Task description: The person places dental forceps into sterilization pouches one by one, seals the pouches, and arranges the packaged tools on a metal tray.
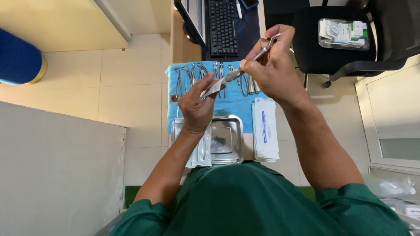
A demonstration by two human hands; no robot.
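Frame centre: right hand [271,65] grips steel dental forceps [251,59], left hand [197,105] pinches sterilization pouch [213,88]; best feed tips in straight.

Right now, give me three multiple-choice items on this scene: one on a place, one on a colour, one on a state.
1. Where does the steel tray sit?
A. On the keyboard
B. On the near edge of the cloth, below the row of forceps
C. On the chair

2. What colour is the cloth under the row of forceps?
A. Blue
B. Red
C. White

3. How is the metal instrument held?
A. It lies in the tray
B. Left hand alone
C. Right hand grips the handle, left hand pinches the pouch at its tip

Answers: 1 B, the tray overlaps the cloth's near edge; 2 A, the cloth shows blue; 3 C, both hands meet along the instrument.
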